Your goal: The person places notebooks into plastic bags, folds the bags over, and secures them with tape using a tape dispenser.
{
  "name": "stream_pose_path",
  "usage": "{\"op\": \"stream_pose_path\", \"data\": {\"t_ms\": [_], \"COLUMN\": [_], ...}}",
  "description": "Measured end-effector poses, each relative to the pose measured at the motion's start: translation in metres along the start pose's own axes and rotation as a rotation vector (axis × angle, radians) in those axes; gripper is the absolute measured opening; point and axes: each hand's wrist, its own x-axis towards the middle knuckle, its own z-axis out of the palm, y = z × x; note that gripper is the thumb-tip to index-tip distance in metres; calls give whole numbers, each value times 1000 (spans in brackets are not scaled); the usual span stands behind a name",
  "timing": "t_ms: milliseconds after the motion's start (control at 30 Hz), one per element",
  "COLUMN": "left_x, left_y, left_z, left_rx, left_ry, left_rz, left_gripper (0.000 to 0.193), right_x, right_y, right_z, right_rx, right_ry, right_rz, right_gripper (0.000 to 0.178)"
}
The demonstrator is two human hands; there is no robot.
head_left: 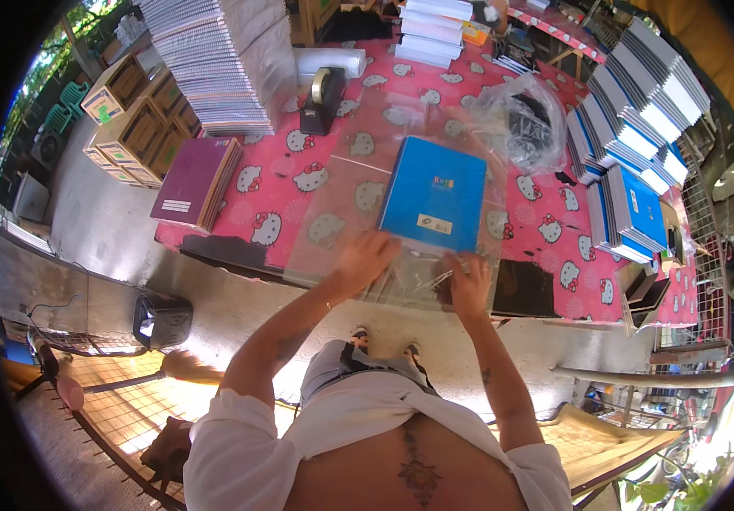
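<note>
A blue notebook lies on the table in front of me, with a pale label near its closest edge. Transparent plastic film spreads under and around it and hangs wrinkled over the table's near edge. My left hand is at the notebook's near left corner, fingers closed on the film and slightly blurred. At the near right corner my right hand pinches the same film with bent fingers. The exact fingertip contact is partly hidden.
Purple notebooks and a tall spiral-bound stack stand left. A black tape dispenser sits behind the film. Crumpled plastic lies right of it, beside stacked blue notebooks. Cardboard boxes are on the floor.
</note>
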Motion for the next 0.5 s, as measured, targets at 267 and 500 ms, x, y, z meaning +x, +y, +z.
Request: {"op": "stream_pose_path", "data": {"t_ms": [267, 500], "left_x": [-13, 17], "left_y": [19, 40], "left_z": [16, -3], "left_rx": [135, -142], "left_ry": [-298, -259], "left_rz": [319, 276], "left_gripper": [51, 38], "right_x": [-12, -11], "right_y": [-17, -14], "right_z": [0, 4], "right_rx": [40, 159], "right_ry": [-383, -285], "right_rz": [-68, 39], "right_gripper": [52, 42]}}
